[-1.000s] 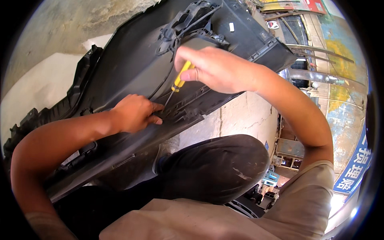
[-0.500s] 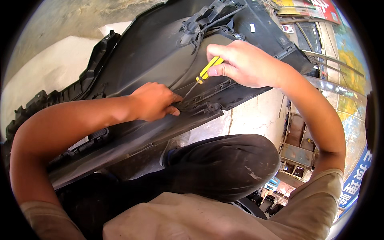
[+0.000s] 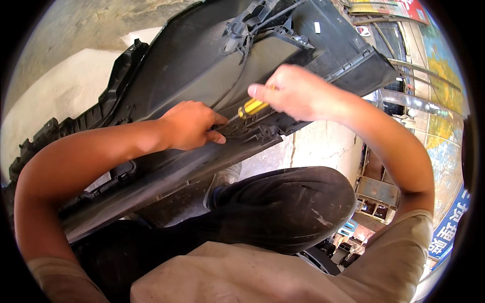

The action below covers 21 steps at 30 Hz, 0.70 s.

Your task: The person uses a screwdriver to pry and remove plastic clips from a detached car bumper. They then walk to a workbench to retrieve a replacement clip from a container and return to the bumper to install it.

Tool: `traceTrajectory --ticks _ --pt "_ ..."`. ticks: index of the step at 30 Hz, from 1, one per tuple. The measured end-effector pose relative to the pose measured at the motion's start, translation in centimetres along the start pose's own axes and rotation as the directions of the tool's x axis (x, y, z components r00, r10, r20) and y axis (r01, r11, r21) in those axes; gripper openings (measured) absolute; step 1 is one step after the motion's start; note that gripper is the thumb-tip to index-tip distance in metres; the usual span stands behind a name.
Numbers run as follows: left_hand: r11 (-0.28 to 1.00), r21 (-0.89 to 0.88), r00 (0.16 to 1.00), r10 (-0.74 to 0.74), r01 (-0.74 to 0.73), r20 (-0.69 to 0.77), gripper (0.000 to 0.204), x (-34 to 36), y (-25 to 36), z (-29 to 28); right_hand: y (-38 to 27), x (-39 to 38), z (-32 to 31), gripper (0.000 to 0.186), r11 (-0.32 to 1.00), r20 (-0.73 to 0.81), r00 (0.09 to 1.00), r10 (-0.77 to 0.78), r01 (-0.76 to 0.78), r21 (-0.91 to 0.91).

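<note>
A large black plastic car bumper lies slanted in front of me, its ribbed inner side showing. My left hand rests on its near, slotted edge. Thumb and forefinger there are spread apart with dark plastic between them; the other fingers curl under, partly hidden. To the right and slightly above, my right hand is closed around a screwdriver with a yellow handle. The handle slants down toward my left fingertips. I cannot make out clearly where the screwdriver's tip ends.
A black cable runs along the bumper to a bracket at its far side. My bent knee in dark trousers sits just below the near edge. Racks and trays stand at the right, beyond pale floor.
My right hand has moved down and rotated, tilting the screwdriver handle flatter. Left thumb and forefinger look farther apart. The bumper sits slightly higher in view.
</note>
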<state>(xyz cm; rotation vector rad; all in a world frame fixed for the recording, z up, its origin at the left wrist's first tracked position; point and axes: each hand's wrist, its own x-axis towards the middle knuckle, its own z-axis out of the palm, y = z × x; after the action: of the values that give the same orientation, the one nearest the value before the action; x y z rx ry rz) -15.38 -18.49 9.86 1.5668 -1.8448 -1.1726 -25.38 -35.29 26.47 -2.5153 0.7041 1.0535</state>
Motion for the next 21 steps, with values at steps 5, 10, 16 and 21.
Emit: traceTrajectory --ticks 5,10,16,21 --pt "0.998 -0.004 0.993 0.067 -0.067 -0.094 0.056 0.1 -1.8 0.6 1.4 -5.9 -6.0 0.038 0.889 -0.564 0.755 -0.334 0.451 0.079" --pt "0.957 -0.267 0.993 -0.107 0.117 0.050 0.078 -1.1 2.2 -3.7 6.0 -15.6 -5.5 0.020 0.476 -0.800 0.563 -0.205 0.772 0.421" --pt "0.999 -0.033 0.999 -0.038 0.039 0.026 0.085 -1.0 8.4 -5.0 5.2 -13.2 2.1 0.062 0.974 -0.608 0.763 -0.220 0.140 -0.177" --pt "0.989 -0.067 0.989 -0.138 0.134 -0.047 0.056 0.5 8.6 -3.1 5.4 -9.4 5.5 0.060 0.972 -0.623 0.747 -0.233 0.203 -0.121"
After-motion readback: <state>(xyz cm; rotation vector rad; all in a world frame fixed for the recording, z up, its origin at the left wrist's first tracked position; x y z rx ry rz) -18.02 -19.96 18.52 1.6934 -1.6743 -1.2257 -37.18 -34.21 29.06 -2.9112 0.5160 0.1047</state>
